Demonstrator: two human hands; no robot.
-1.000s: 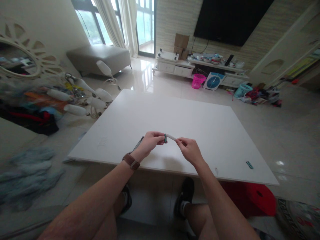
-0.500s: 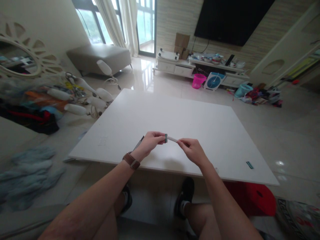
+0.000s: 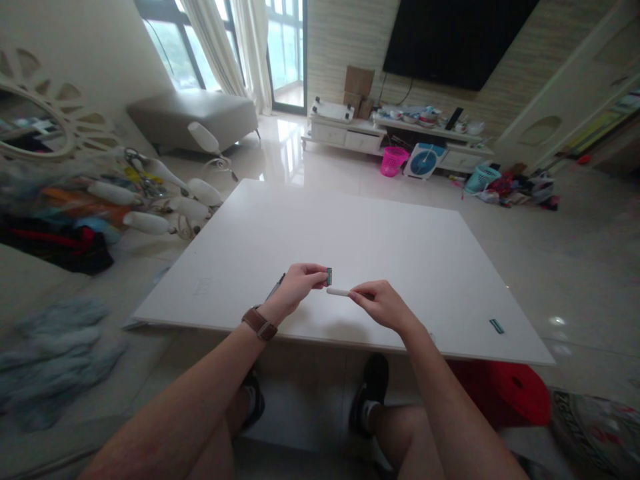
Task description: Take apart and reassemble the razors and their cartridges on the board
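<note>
Fingers [image 3: 316,276] of the left hand [image 3: 295,288] pinch a small green-and-black piece [image 3: 329,277]; the right hand [image 3: 381,304] has its fingers clamped on a whitish stick [image 3: 339,292].
Head view: the stick's tip is just below the piece, over the white tabletop [image 3: 320,227]; a similar strip [image 3: 497,326] lies rightward, white lampshades [image 3: 204,192] leftward; the lettering on a sack [image 3: 590,427] is unclear.

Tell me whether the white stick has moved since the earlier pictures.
Yes. The stick has shifted down the picture, so it now shows closer to the near edge of the table.
</note>
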